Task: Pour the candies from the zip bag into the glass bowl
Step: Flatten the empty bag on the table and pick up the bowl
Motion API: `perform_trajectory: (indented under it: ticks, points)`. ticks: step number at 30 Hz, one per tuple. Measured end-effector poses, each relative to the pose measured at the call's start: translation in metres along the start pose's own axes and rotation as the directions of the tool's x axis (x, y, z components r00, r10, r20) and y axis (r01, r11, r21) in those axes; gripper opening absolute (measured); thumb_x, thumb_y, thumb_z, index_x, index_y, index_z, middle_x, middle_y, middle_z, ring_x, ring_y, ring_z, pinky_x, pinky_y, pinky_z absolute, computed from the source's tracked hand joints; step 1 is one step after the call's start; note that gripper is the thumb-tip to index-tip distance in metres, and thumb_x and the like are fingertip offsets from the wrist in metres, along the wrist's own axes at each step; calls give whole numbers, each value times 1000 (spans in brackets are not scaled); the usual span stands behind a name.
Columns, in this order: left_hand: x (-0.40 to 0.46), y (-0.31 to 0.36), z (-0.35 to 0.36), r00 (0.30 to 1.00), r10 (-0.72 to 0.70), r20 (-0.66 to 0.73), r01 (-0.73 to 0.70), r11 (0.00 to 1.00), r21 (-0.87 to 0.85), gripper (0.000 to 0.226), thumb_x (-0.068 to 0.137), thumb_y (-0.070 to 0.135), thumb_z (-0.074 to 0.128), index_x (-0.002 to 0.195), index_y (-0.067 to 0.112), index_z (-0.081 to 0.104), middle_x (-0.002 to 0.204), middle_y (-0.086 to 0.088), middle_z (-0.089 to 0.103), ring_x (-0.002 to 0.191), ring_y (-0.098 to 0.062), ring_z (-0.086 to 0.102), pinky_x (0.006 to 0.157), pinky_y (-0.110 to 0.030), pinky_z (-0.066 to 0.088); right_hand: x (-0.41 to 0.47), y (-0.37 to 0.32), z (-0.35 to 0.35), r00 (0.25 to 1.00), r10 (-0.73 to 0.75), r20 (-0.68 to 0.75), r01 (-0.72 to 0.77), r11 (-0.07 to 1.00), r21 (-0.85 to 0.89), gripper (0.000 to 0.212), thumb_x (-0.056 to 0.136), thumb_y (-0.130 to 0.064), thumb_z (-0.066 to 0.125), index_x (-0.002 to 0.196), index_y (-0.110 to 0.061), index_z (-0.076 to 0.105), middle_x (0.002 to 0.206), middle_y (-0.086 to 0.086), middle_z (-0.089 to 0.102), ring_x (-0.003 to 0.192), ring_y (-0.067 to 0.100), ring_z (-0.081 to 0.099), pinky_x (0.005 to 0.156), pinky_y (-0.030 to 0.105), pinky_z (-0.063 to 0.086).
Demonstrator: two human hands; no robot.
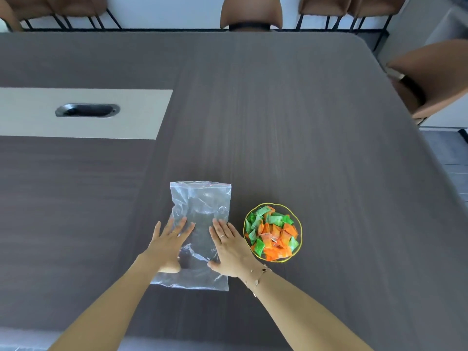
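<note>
Lying flat on the dark wood-grain table [278,110], the clear zip bag [200,219] looks empty, its red-lined zip edge pointing away from the person. Both hands rest palm-down on its near half. The left hand [168,245] has its fingers spread and lies across the bag's left edge, thumb tucked toward the middle. The right hand [229,247] is also flat with fingers extended and close together, covering the bag's right side; neither grip pinches or closes on anything. Each hand wears a thin ring, and a fine bracelet [257,278] circles the right wrist.

Just to the right of the right hand, near but apart from the bag, stands the glass bowl [298,224] with a yellow-tinted rim. The candies [272,233] fill it, green wrappers mostly on the far and left side, orange ones nearer the person.

Well beyond the left hand, a pale inset panel [141,114] sits in the table, with a dark oval cable slot [87,110] in it. Brown chairs [251,11] on black metal legs line the far edge, and another brown chair [435,72] stands off the right corner. The floor past the chairs is light, and grey flooring shows at the right.
</note>
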State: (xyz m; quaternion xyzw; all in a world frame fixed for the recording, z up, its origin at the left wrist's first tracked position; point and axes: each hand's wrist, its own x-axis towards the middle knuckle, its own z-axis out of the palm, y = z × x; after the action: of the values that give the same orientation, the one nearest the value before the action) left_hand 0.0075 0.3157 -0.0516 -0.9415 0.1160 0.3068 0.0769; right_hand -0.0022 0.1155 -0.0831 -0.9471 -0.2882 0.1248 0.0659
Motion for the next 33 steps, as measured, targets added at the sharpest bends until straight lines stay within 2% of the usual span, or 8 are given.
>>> perform_trajectory:
  ticks: [8,11,15,18,22,26,30,33]
  points:
    - [-27,-5,-32,998,-4,-61,1,999,-46,96,84,29,61,150,28,-9,161,-1,-15,148,-24,-12,121,-46,2,-35,26,-67,986,-81,-149,95,991,95,62,95,-33,49,145,-5,27,159,15,16,147,28,14,122,42,15]
    - [-33,4,-50,983,19,-185,-40,993,-111,85,89,34,56,151,28,-2,162,-5,1,149,-24,2,120,-42,11,-52,53,-89,987,3,-158,6,998,57,52,95,-20,47,143,-6,32,159,14,17,146,29,18,119,45,25]
    - [-23,37,-70,953,30,-302,-112,960,-257,70,92,33,53,150,24,15,157,-7,26,144,-24,24,115,-43,30,-73,93,-103,979,172,-109,-173,985,-4,60,91,-14,56,144,-7,28,159,14,15,144,30,22,116,40,29]
    - [-5,67,-70,956,15,-292,-123,927,-355,55,96,29,48,147,24,28,142,-7,46,128,-25,47,103,-42,43,-87,111,-96,935,343,-94,-335,938,95,53,93,-9,53,142,-9,32,152,14,32,137,30,35,112,38,36]
    - [20,104,-58,970,8,-242,-111,902,-417,45,96,32,49,140,23,41,124,-7,64,115,-22,59,97,-40,49,-104,132,-71,873,487,11,-466,828,311,37,98,-12,43,135,-10,42,129,11,52,114,24,55,93,33,51]
    - [37,128,-50,970,-14,-241,-104,875,-473,47,97,31,48,141,21,38,113,-7,70,104,-23,65,90,-41,54,-110,143,-51,844,531,74,-503,736,452,36,100,-17,38,136,-10,40,126,12,56,111,22,59,93,29,49]
    - [41,135,-38,970,-29,-243,-103,853,-512,53,96,27,50,145,22,30,102,-6,73,98,-24,68,85,-46,57,-108,141,-46,813,576,87,-519,648,558,34,100,-16,40,134,-11,39,116,12,62,98,21,65,76,25,50]
    - [40,138,-35,968,-50,-246,-102,816,-568,54,96,23,50,145,23,29,97,-6,74,94,-24,69,85,-48,57,-107,141,-42,801,592,88,-527,628,572,33,99,-17,41,132,-12,39,106,12,64,91,22,66,74,29,53]
